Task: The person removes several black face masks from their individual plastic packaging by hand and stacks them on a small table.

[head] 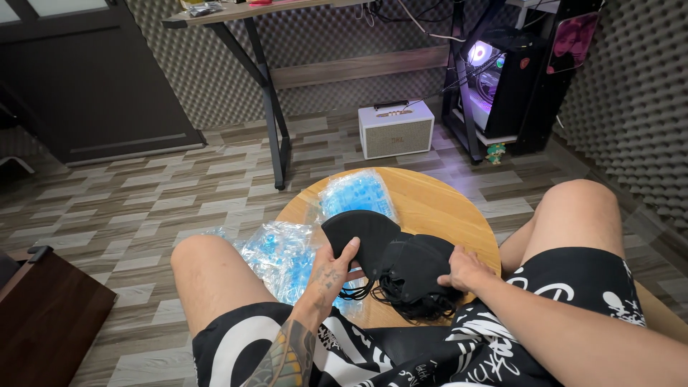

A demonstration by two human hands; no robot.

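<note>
— Head view: what do the hands hold?
— Left hand [331, 271] grips a black face mask [360, 236] at its edge, fingers closed, centre frame. Right hand [466, 269] rests flat, fingers open, on a pile of black masks [416, 276].
— Where?
— On a round wooden surface [437, 208], beside clear blue plastic packets [279, 254].

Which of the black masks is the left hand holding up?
The fanned-out black mask at the stack's left end, pinched by the left hand; the other masks lie piled under the right hand.
</note>
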